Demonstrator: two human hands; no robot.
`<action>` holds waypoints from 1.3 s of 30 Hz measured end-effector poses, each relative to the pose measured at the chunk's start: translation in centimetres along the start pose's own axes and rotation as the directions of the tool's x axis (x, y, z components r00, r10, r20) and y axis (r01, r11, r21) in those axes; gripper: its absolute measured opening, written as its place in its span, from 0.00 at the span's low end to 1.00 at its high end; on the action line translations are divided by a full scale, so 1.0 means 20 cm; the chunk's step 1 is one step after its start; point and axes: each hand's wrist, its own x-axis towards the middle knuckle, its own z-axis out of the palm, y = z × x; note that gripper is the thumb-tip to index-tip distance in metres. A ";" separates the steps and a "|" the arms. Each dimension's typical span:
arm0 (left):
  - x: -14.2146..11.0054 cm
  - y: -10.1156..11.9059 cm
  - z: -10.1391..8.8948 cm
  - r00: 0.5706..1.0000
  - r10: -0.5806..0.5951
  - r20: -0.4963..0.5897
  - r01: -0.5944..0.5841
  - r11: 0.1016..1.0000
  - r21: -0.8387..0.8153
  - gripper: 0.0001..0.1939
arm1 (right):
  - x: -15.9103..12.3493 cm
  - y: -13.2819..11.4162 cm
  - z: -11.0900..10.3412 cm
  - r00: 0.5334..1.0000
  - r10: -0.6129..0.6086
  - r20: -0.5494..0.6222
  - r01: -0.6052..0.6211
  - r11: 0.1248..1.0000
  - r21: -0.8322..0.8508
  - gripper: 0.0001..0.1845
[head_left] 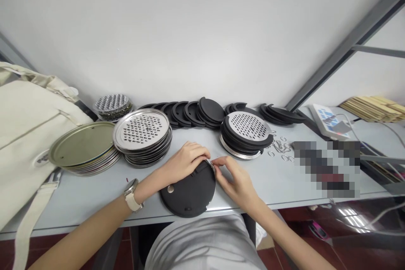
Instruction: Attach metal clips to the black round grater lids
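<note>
A black round disc (193, 192) lies at the front edge of the table, with a small silver dot and a slot on its face. My left hand (188, 161) reaches across it, fingers bent and closed at its upper right rim. From the right, my right hand (236, 179) meets it there, thumb and index finger pinched on a small shiny metal piece (209, 162). That piece looks like one of the loose metal rings (280, 147) on the table, but the fingers partly cover it. A watch is on my left wrist.
Behind my hands stand stacks of perforated metal grater discs (141, 128) and black-rimmed discs (248, 128). Olive round plates (84, 145) are piled at left beside a cream bag (34, 135). Black discs (211, 109) line the wall. A metal post (341, 50) slants at right.
</note>
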 end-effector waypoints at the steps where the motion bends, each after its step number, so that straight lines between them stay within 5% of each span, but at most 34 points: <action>1: 0.00 0.00 0.00 1.000 -0.003 0.001 0.003 1.000 -0.007 0.09 | 0.00 0.00 0.00 1.000 0.000 -0.004 0.000 1.000 -0.004 0.07; 13: -0.01 -0.03 0.01 1.000 0.012 -0.006 -0.012 1.000 -0.005 0.08 | -0.05 -0.02 0.03 0.992 -0.123 0.028 0.125 0.986 -0.106 0.19; 20: -0.01 -0.02 0.00 1.000 0.014 -0.012 -0.014 1.000 -0.013 0.09 | -0.11 -0.14 0.01 0.986 -0.168 0.000 0.164 0.966 -0.201 0.23; 22: -0.01 -0.01 -0.01 1.000 0.017 0.002 -0.017 1.000 -0.014 0.09 | -0.13 -0.18 0.01 0.958 -0.267 0.102 0.283 0.936 -0.211 0.24; 26: 0.00 -0.01 -0.02 1.000 -0.004 -0.001 0.004 1.000 -0.020 0.09 | -0.14 -0.20 0.02 0.826 -0.436 0.357 0.497 0.863 -0.095 0.23; 33: 0.00 -0.02 -0.01 0.999 -0.016 -0.041 0.015 0.999 -0.032 0.08 | -0.10 -0.09 -0.11 0.815 -0.258 0.520 0.303 0.953 -0.001 0.22; 39: 0.00 -0.04 0.02 0.978 -0.084 -0.189 0.087 0.996 0.007 0.07 | -0.07 0.00 -0.25 0.884 -0.144 0.444 0.184 0.982 -0.049 0.21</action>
